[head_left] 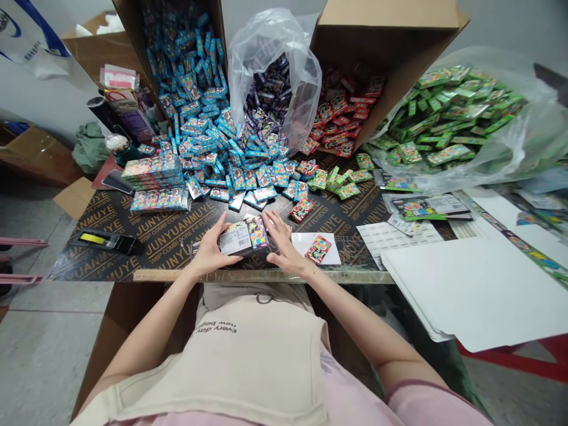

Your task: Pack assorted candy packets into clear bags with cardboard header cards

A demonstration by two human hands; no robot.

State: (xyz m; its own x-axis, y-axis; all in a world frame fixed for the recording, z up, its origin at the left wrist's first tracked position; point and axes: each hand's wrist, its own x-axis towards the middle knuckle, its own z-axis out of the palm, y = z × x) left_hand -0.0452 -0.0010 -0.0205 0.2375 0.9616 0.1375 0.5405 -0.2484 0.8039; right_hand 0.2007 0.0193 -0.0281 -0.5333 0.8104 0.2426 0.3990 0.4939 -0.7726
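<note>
Near the front edge of the table, a small printed box with a white barcode label and a colourful purple end lies between my two hands. My left hand grips its left side, thumb in front and fingers behind. The fingers of my right hand press against the box's right end, with the thumb at its front corner. To the right, a red packet lies on a white card beside my right wrist. Another red packet sits just beyond my right fingers. The underside of the held box is hidden.
Blue packets spill from a carton behind. Purple packets fill a clear bag; red ones lie in a carton. Green packets fill another bag. Wrapped stacks and a tape dispenser stand left; white sheets overhang right.
</note>
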